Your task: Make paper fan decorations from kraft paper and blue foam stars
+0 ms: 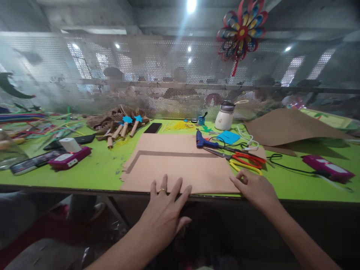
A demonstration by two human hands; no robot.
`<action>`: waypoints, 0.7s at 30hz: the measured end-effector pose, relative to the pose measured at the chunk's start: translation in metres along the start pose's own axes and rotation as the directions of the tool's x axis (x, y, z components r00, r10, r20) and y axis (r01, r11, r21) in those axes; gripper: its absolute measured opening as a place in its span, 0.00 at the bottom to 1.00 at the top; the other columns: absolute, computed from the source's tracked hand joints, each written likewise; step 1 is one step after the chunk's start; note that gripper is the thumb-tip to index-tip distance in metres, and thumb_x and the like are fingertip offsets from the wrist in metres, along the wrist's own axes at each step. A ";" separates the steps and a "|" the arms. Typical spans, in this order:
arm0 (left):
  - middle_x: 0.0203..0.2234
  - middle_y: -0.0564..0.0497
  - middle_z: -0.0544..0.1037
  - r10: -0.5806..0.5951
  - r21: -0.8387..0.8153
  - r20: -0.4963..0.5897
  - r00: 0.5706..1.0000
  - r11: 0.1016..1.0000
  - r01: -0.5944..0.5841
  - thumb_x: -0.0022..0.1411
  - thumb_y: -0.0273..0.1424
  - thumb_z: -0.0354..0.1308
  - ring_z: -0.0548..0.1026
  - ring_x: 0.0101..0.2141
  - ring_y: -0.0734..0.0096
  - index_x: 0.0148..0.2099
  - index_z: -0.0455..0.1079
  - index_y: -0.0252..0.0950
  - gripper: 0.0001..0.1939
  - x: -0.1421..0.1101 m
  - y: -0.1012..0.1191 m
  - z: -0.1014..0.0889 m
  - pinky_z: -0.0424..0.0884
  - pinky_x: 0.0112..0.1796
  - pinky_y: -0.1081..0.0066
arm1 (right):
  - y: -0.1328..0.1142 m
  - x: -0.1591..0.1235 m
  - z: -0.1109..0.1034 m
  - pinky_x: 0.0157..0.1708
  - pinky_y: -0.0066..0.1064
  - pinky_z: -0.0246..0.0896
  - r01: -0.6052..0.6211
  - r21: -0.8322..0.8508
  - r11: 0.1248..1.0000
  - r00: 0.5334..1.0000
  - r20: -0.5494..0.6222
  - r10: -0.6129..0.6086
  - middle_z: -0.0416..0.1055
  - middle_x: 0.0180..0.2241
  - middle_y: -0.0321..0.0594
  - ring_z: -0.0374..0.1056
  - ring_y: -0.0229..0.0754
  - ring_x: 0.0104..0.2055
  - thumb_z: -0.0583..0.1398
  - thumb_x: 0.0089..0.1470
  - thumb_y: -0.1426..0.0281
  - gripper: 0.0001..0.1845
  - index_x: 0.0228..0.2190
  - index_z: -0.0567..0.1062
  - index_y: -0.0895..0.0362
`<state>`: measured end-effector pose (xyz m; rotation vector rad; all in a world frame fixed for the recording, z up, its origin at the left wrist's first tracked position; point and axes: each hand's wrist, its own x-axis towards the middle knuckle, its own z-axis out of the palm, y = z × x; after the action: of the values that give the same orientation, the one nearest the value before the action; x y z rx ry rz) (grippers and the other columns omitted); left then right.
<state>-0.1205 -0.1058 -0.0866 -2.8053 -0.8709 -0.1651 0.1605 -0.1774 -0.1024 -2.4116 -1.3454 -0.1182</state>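
A folded brown paper sheet (180, 170) lies along the front edge of the table, on top of more brown paper sheets (168, 143). With fingers spread, my left hand (167, 206) rests on its near edge; a ring circles one finger. At the sheet's near right corner, my right hand (255, 187) is closed, thumb and forefinger pinching the paper. Just beyond that hand lie scissors (244, 161) with red and yellow handles, blades pointing left. A blue glue gun (204, 140) rests on the sheets behind them.
Paper bundles with blue stars (127, 119) lie back left, beside a black phone (152, 128). Purple power strips (70, 157) sit on both sides. A white jug (224, 117), blue paper (229, 137) and a large brown sheet (295, 127) are to the right. A perforated screen (157, 75) stands behind.
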 end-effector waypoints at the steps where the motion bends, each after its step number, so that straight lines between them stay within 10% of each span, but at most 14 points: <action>1: 0.60 0.44 0.55 0.003 -0.003 0.017 1.000 1.000 -0.003 0.56 0.40 0.57 0.51 0.57 0.35 0.63 0.49 0.48 0.35 0.000 0.000 0.000 0.50 0.50 0.36 | 0.001 0.000 0.002 0.20 0.27 0.45 -0.005 0.004 1.000 1.000 -0.017 0.005 0.66 0.16 0.32 0.63 0.40 0.20 0.55 0.49 0.57 0.15 0.21 0.69 0.53; 5: 0.61 0.45 0.54 0.011 -0.014 0.064 0.998 1.000 -0.011 0.55 0.42 0.56 0.50 0.57 0.34 0.63 0.48 0.48 0.36 0.001 -0.002 -0.002 0.49 0.49 0.34 | 0.000 -0.007 0.003 0.23 0.30 0.51 0.087 0.017 0.996 0.956 -0.284 -0.079 0.66 0.19 0.35 0.62 0.41 0.22 0.55 0.51 0.59 0.13 0.25 0.71 0.54; 9: 0.61 0.44 0.54 0.005 0.002 0.063 0.998 1.000 -0.005 0.55 0.41 0.57 0.51 0.57 0.33 0.63 0.48 0.48 0.36 0.002 -0.001 -0.003 0.49 0.48 0.34 | -0.026 -0.031 -0.006 0.39 0.39 0.58 0.395 0.004 0.918 0.768 -0.550 -0.328 0.69 0.32 0.46 0.64 0.48 0.38 0.54 0.54 0.68 0.08 0.32 0.72 0.58; 13: 0.61 0.45 0.55 0.001 0.019 0.027 1.000 1.000 -0.001 0.56 0.39 0.56 0.51 0.57 0.35 0.63 0.50 0.48 0.34 0.001 0.000 0.000 0.50 0.49 0.35 | -0.067 -0.062 -0.003 0.50 0.47 0.53 0.689 0.034 0.724 0.682 -0.369 -0.632 0.70 0.45 0.47 0.61 0.50 0.50 0.54 0.55 0.72 0.14 0.44 0.70 0.57; 21: 0.60 0.44 0.57 -0.006 0.047 -0.052 0.999 0.999 0.008 0.56 0.37 0.56 0.52 0.57 0.36 0.62 0.51 0.47 0.32 -0.001 0.001 0.009 0.49 0.50 0.36 | -0.083 -0.076 0.021 0.58 0.53 0.39 0.734 -0.031 0.678 0.666 -0.165 -0.728 0.61 0.57 0.45 0.52 0.50 0.59 0.52 0.58 0.63 0.27 0.57 0.58 0.59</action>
<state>-0.1202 -0.1046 -0.0959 -2.7421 -0.8615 -0.2140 0.0479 -0.1920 -0.1179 -1.6219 -2.1269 -0.4853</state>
